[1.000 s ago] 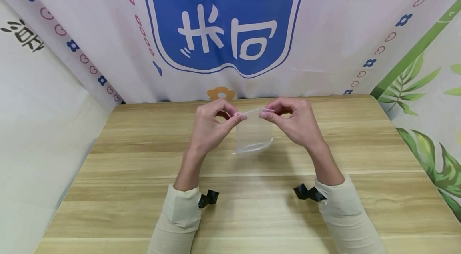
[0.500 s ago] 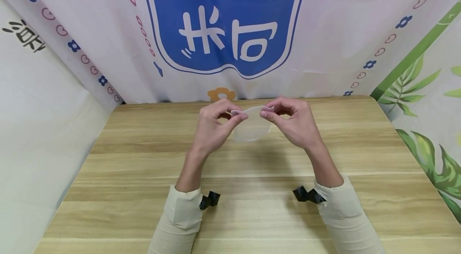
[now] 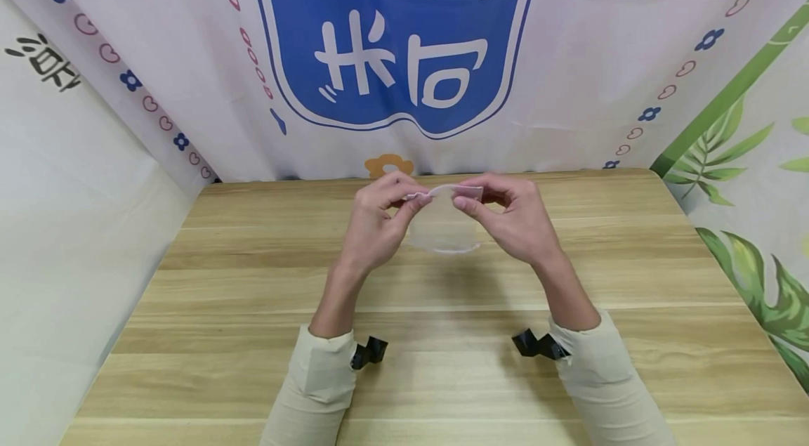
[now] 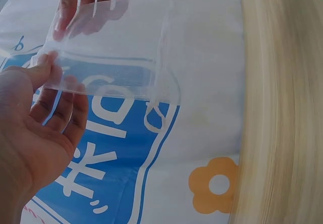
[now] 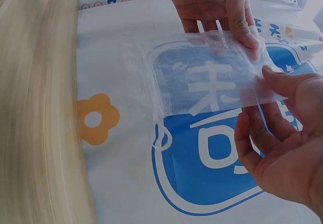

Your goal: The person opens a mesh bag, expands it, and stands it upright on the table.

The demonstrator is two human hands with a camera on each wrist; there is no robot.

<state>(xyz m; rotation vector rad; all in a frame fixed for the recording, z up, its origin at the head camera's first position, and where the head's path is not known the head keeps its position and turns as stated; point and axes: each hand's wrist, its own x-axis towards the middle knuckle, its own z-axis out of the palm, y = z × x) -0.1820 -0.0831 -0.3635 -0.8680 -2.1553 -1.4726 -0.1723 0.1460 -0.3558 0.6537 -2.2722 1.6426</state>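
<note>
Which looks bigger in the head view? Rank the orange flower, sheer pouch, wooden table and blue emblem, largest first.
1. Wooden table
2. Blue emblem, cut off by the top edge
3. Sheer pouch
4. Orange flower

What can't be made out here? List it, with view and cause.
Head view: spots on the sheer pouch, covered where the left hand and right hand pinch it.
Head view: top of the blue emblem, cut off by the upper edge.
Head view: near edge of the table, cut off by the lower edge.
Right wrist view: blue marks at upper right, too small to read.
</note>
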